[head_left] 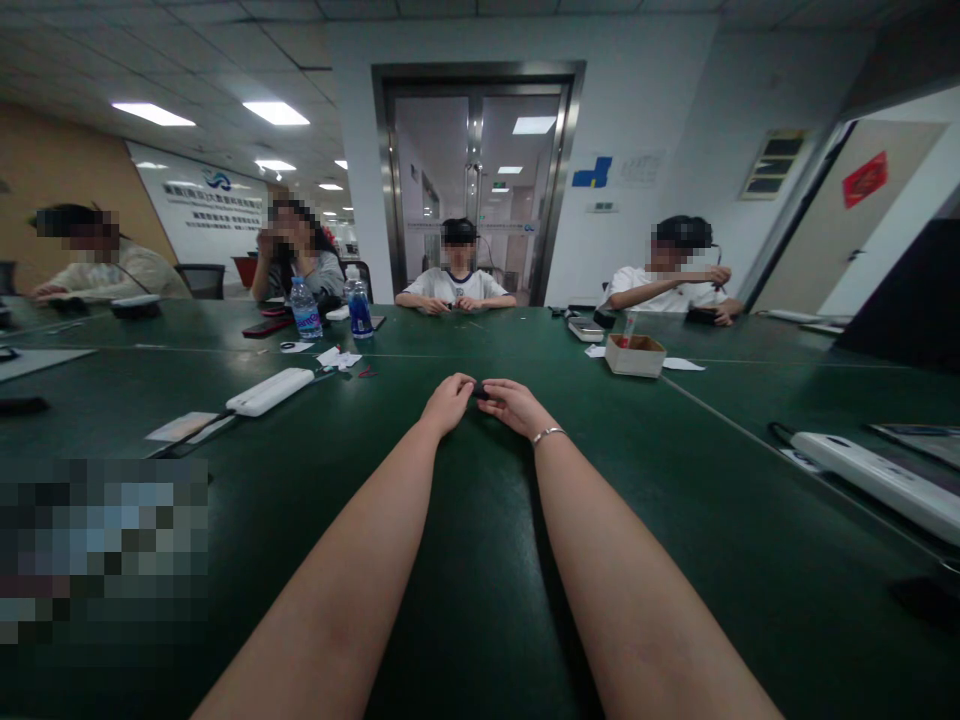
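Both my arms reach forward over the dark green table [480, 560]. Between my fingertips is a small black object [480, 391], too small and too covered to name. My left hand [448, 402] is closed on its left end. From the other side, my right hand [514, 404] grips the right end with thumb and fingers. A silvery bracelet [550, 433] circles my right wrist. The two hands almost meet, with the black object bridging them.
White power strips [270, 391] lie left and right [877, 480]. Water bottles [305, 310] stand at the back left beside paper scraps [339, 358]. A small open box [635, 356] is at the back right. Several people [456, 285] sit around the far side.
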